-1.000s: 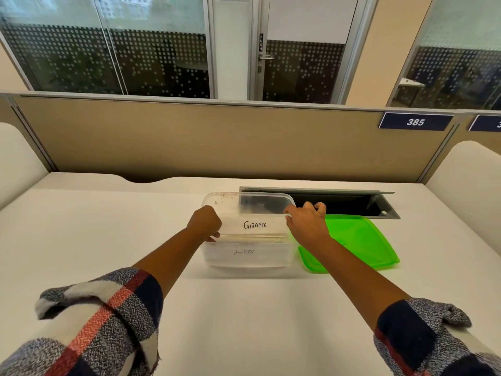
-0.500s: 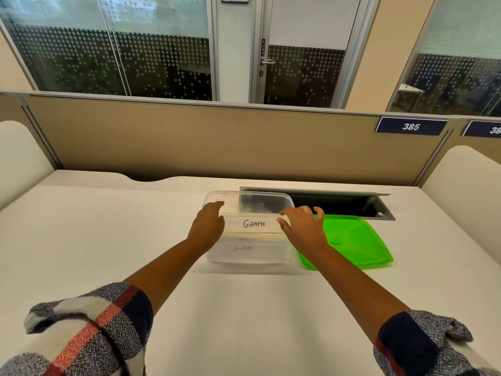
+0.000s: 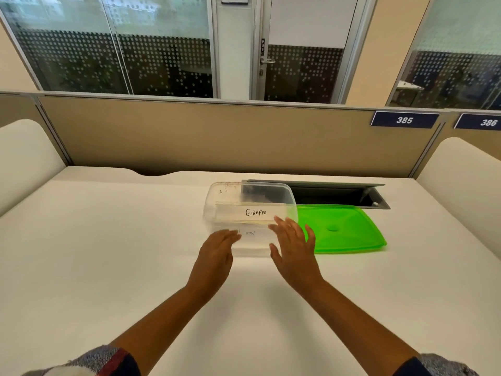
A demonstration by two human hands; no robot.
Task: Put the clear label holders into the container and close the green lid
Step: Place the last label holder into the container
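Clear container (image 3: pixel 250 218) sits on the white desk (image 3: pixel 108 240), a little past centre toward 12 o'clock. Rectangular with rounded corners; long axis runs 9 to 3 o'clock, open mouth facing up. No lid on it.

Inside, clear label holders (image 3: pixel 250 213) stand on their long edges, long axes also 9 to 3, parallel to the container's near wall. The rearmost visible one carries a card reading "GIRAFEE", text upright and facing 6 o'clock toward the wearer. A second card below and nearer shows through the front wall; its writing is partly hidden by the hands and not legible.

Green lid (image 3: pixel 341 229) lies flat on the desk just beside the container at its 3 o'clock side, long axis 9 to 3. Whether its left edge touches the container wall cannot be told.

Left hand (image 3: pixel 217 249): fingers straight and together, slightly blurred, tips at the container's near wall toward its left end. Holds nothing; contact uncertain.

Right hand (image 3: pixel 294 248): fingers spread and extended, palm down, tips over the container's near right corner. Holds nothing.

At 12 to 1 o'clock behind the container and lid, a dark cable tray (image 3: pixel 339 194) recessed in the desk, flap raised. Beige partition (image 3: pixel 189 137) beyond, with plates numbered 385 (image 3: pixel 404 120) and 386 (image 3: pixel 488 122).
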